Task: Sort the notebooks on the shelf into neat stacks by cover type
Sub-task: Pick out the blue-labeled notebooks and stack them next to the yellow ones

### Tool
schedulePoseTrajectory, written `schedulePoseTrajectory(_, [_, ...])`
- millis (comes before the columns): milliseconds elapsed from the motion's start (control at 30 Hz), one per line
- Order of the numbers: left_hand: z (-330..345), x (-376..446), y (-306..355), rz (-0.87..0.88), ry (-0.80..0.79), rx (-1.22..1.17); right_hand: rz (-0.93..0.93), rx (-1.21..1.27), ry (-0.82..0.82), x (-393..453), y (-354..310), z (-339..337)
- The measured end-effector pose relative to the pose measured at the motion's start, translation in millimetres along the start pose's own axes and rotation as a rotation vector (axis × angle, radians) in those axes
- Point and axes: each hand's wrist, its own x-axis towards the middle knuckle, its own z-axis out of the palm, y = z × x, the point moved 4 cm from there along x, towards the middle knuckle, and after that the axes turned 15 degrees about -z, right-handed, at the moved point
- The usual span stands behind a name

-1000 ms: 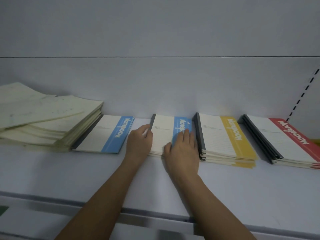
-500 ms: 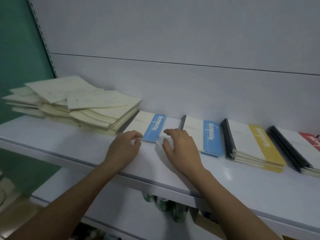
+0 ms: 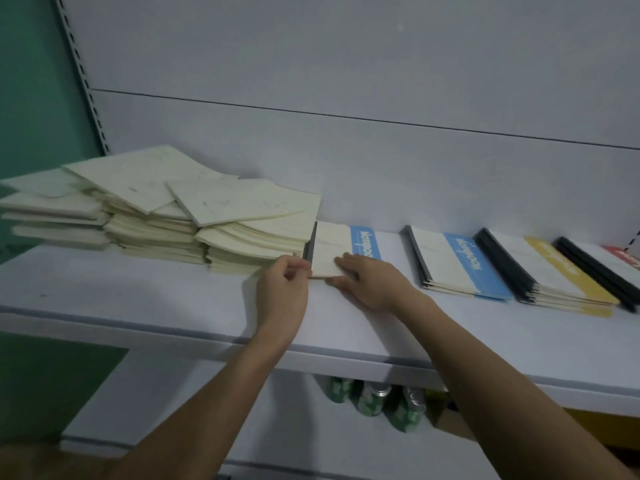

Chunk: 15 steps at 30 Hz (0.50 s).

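Shelf (image 3: pixel 138 299) pale grey-white, same as back panel (image 3: pixel 346 64). Wall (image 3: pixel 34 81) at my left green. Messy pile (image 3: pixel 156 216) plain cream covers. Notebook (image 3: pixel 332 247) under my hands: cream, blue band, white lettering, grey spine. Next stack (image 3: pixel 457 265) same blue. Then yellow-banded stack (image 3: pixel 554 275), black spines. Red-banded one (image 3: pixel 620 254) at edge. Cans (image 3: pixel 374 403) below green, silver tops.

white shelf (image 3: pixel 138 306), pale grey back panel (image 3: pixel 346 64), green wall (image 3: pixel 34 98), dim light

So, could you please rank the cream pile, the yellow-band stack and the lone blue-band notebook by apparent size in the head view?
1. cream pile
2. yellow-band stack
3. lone blue-band notebook, partly hidden under the right hand
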Motion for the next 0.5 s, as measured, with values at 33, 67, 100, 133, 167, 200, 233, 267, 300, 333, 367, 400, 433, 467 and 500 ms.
schedulePoseTrajectory(33, [-1.7,-1.3,0.8,-0.008,-0.004,-0.038,0.019,0.002,0.002,-5.5,-2.4,-2.3])
schedulePoseTrajectory(67, [-2.7,-2.3,1.9,-0.003,-0.012,-0.057,0.036,0.007,0.011,-11.5,-5.4,-3.7])
schedulePoseTrajectory(100, [-3.5,-3.6,2.5,0.006,-0.019,-0.062,0.045,0.0,0.028,-17.2,-9.1,-5.0])
schedulePoseTrajectory(133, [-4.3,-5.5,2.6,0.016,-0.029,-0.063,0.047,-0.035,0.045,-23.4,-13.3,-5.6])
schedulePoseTrajectory(167, [-4.2,-7.3,2.7,0.027,-0.042,-0.066,0.039,-0.097,0.066,-28.1,-16.5,-5.2])
schedulePoseTrajectory(200, [-3.7,-9.0,3.6,0.038,-0.061,-0.07,0.027,-0.177,0.081,-31.7,-19.4,-3.9])
schedulePoseTrajectory(233, [-2.5,-9.7,4.6,0.048,-0.082,-0.075,0.018,-0.256,0.098,-34.5,-22.1,-2.5])
schedulePoseTrajectory(267, [-1.8,-10.6,5.8,0.052,-0.1,-0.084,0.015,-0.329,0.127,-36.7,-24.5,-2.0])
schedulePoseTrajectory(300, [-2.2,-11.0,6.2,0.049,-0.11,-0.101,0.019,-0.375,0.16,-38.3,-25.6,-1.0])
schedulePoseTrajectory(333, [-4.1,-11.5,6.5,0.036,-0.115,-0.126,0.028,-0.378,0.196,-40.0,-26.5,-0.5])
schedulePoseTrajectory(367, [-6.5,-11.4,5.8,0.013,-0.118,-0.158,0.042,-0.341,0.232,-42.0,-26.2,-0.1])
schedulePoseTrajectory(400, [-9.1,-10.6,4.9,-0.02,-0.125,-0.191,0.061,-0.278,0.252,-43.9,-24.7,-0.8])
schedulePoseTrajectory(433, [-11.3,-9.1,3.1,-0.061,-0.138,-0.21,0.073,-0.192,0.268,-45.7,-21.9,-2.5])
schedulePoseTrajectory(467, [-13.5,-8.3,2.1,-0.105,-0.163,-0.214,0.078,-0.103,0.295,-47.0,-18.8,-5.4])
schedulePoseTrajectory(500, [-14.3,-7.9,2.0,-0.157,-0.21,-0.221,0.079,-0.036,0.36,-48.9,-14.9,-10.5])
